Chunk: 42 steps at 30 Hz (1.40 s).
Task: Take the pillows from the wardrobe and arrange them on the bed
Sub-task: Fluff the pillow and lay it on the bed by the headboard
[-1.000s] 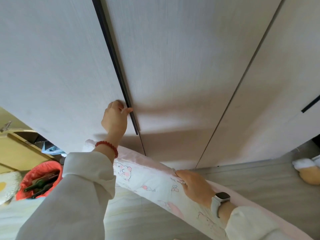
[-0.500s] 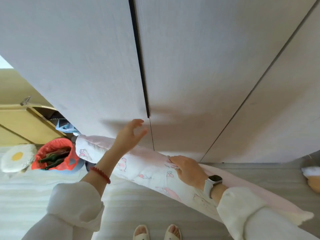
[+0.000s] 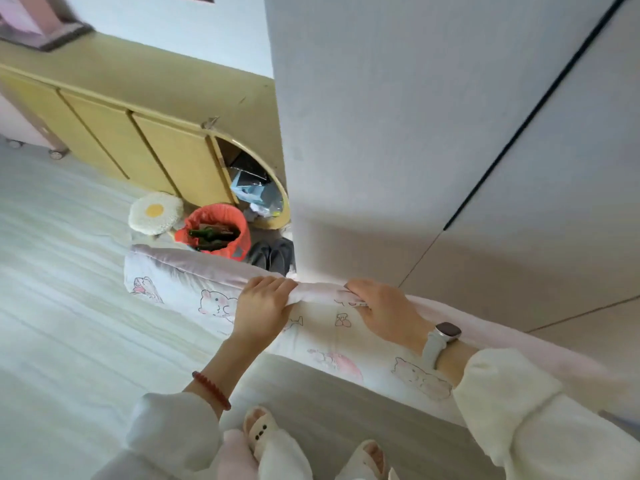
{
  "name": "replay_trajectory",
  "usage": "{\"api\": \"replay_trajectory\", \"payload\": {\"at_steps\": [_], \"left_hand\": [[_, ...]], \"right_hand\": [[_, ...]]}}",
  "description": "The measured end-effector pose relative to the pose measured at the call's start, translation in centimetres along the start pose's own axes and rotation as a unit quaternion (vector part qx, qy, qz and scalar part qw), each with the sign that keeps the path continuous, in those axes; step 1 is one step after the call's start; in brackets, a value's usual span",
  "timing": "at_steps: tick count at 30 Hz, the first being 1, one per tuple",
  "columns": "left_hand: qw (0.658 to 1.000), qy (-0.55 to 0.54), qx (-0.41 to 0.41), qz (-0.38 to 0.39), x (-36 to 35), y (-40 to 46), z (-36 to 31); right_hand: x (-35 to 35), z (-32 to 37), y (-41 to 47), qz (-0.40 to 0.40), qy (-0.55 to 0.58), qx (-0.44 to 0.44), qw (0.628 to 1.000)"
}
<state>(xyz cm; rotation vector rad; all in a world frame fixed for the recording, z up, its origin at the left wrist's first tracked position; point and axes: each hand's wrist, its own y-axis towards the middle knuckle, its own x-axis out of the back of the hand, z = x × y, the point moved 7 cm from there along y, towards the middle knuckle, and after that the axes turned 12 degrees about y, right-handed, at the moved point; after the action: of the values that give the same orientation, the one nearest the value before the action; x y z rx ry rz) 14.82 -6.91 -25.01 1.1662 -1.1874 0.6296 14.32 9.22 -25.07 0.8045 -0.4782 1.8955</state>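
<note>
pillow (image 3: 194,292): long axis runs far-left to near-right; top edge close beside wardrobe (image 3: 398,133)
left hand (image 3: 261,311): gripping pillow's top edge
right hand (image 3: 388,311): same; bed (image 3: 52,306) open at left

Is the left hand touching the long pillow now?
Touching. The head view shows the left hand with fingers curled over the long pillow's top edge, gripping it.
</note>
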Motion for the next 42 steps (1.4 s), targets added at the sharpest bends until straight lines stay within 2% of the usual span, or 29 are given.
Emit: {"api": "replay_trajectory", "payload": {"at_steps": [9, 13, 17, 22, 27, 34, 36, 38, 42], "left_hand": [[0.978, 0.062, 0.200, 0.021, 4.8, -12.3, 21.9], [0.940, 0.089, 0.327, 0.032, 7.3, -19.8, 29.7], [0.885, 0.112, 0.449, 0.055, 9.4, -26.7, 35.8], [0.783, 0.155, 0.602, 0.026, 13.2, -36.2, 43.7], [0.650, 0.190, 0.736, -0.010, 17.2, -45.3, 46.6], [0.424, 0.235, 0.874, -0.043, 23.1, -59.8, 42.8], [0.386, 0.252, 0.886, -0.047, 24.6, -62.9, 41.9], [0.334, 0.269, 0.901, -0.064, 26.9, -67.5, 40.7], [0.252, 0.278, 0.920, -0.115, 32.7, -77.3, 40.2]], "right_hand": [[-16.9, 15.1, 13.5, 0.119, -0.026, 0.139, 0.983], [-26.0, 22.7, 17.9, 0.203, -0.046, 0.228, 0.951], [-33.8, 30.1, 21.5, 0.270, -0.046, 0.330, 0.903], [-45.9, 41.3, 25.7, 0.352, -0.034, 0.455, 0.817], [-56.3, 52.0, 24.3, 0.427, -0.011, 0.558, 0.711], [-67.2, 65.1, 11.9, 0.475, 0.051, 0.687, 0.548], [-69.6, 67.7, 8.7, 0.478, 0.060, 0.701, 0.526], [-73.1, 71.1, 3.8, 0.492, 0.078, 0.718, 0.486], [-78.7, 80.3, -5.0, 0.475, 0.112, 0.756, 0.436]]}}
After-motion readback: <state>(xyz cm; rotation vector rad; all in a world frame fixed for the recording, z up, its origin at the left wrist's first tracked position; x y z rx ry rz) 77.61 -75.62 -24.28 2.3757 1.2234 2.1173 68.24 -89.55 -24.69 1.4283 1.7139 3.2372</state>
